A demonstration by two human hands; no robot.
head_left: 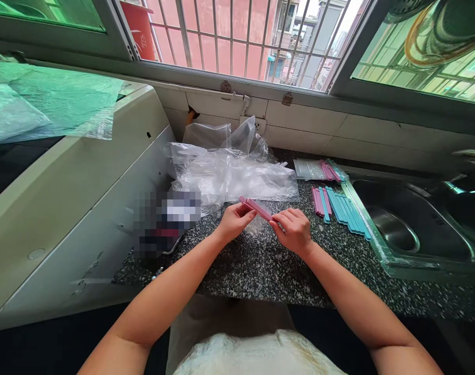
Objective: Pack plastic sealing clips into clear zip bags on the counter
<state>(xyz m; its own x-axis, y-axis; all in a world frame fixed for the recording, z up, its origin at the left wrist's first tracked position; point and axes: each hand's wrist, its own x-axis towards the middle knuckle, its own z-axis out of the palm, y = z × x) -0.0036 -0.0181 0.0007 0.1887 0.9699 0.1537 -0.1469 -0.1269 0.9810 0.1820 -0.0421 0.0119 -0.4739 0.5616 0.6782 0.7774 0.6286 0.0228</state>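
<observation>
Between my hands, above the dark speckled counter (237, 271), is a pink bag sealing clip (259, 208), slanting down to the right. My left hand (234, 223) pinches its upper left end, and my right hand (294, 229) has its fingers closed on the lower right end. Whether it is one clip or more pressed together, I cannot tell. Clear plastic shows just below the clip; whether it is attached is unclear. To the right lie several pink clips (319, 201) and a row of blue clips (345, 211). Behind my hands spreads a pile of clear plastic bags (237, 172).
A sink (421, 219) is set into the counter at the right. A clear packet (308, 170) with more clips lies near the wall. A blurred-out item (171, 221) sits at left, beside a large pale appliance (116, 172). A barred window is behind.
</observation>
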